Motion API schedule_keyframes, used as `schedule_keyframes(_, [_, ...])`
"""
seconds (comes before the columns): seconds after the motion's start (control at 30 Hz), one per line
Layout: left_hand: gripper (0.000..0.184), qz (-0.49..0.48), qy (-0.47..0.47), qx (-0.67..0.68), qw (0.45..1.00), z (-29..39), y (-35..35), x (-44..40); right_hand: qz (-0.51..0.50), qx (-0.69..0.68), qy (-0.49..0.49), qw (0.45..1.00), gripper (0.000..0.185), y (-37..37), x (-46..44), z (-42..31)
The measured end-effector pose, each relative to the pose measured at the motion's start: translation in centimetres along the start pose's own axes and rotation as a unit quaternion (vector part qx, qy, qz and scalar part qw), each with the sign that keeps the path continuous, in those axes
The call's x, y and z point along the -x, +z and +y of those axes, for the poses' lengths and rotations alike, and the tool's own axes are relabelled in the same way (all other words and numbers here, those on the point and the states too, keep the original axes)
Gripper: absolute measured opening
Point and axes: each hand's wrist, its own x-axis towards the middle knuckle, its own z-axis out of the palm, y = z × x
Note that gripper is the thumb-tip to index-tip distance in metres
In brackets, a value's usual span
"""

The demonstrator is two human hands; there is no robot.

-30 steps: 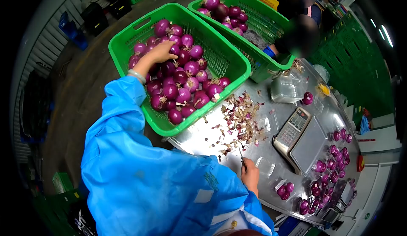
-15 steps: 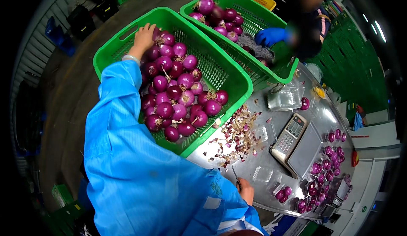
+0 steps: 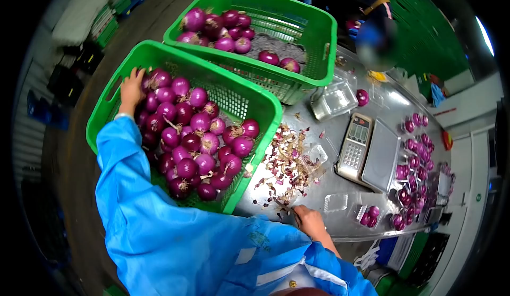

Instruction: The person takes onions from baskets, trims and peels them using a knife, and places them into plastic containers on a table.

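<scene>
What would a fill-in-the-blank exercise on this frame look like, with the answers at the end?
1. The left hand reaches among onions in a basket whose walls are ____.
2. The knife is in the ____ hand.
3. Beside the scattered skins, the device with a keypad and flat plate is a ____.

Missing words: green; right; scale.

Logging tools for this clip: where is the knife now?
In the head view, the knife is below and slightly right of centre, in the right hand, by the lower edge of the peelings.
</scene>
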Motion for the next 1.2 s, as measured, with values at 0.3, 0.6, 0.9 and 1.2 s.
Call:
schedule_keyframes(0.3, [0.089, -0.040, -0.143, 0.758, 0.635, 7.4, -16.5, 8.7, 0.040, -0.104, -0.028, 0.993, 0.023, -0.6, 1.7, 0.5])
schedule_keyframes(0.6, [0.089, -0.261, -0.133, 0.926, 0.239, 27.2, -25.9, 26.5, 0.221, -0.336, -0.071, 0.913, 0.029, -8.3, -1.1, -4.5])
schedule_keyframes(0.9, [0.097, -0.409, -0.040, 0.870, 0.274, 36.2, -23.7, 33.5, 0.142, -0.398, -0.116, 0.899, 0.032, -14.5, -0.8, -5.3])
schedule_keyframes(1.2, [0.084, -0.379, -0.171, 0.881, 0.226, 35.7, -22.9, 35.3, 0.339, -0.072, -0.285, 0.894, 0.032, -13.9, 0.4, -1.5])
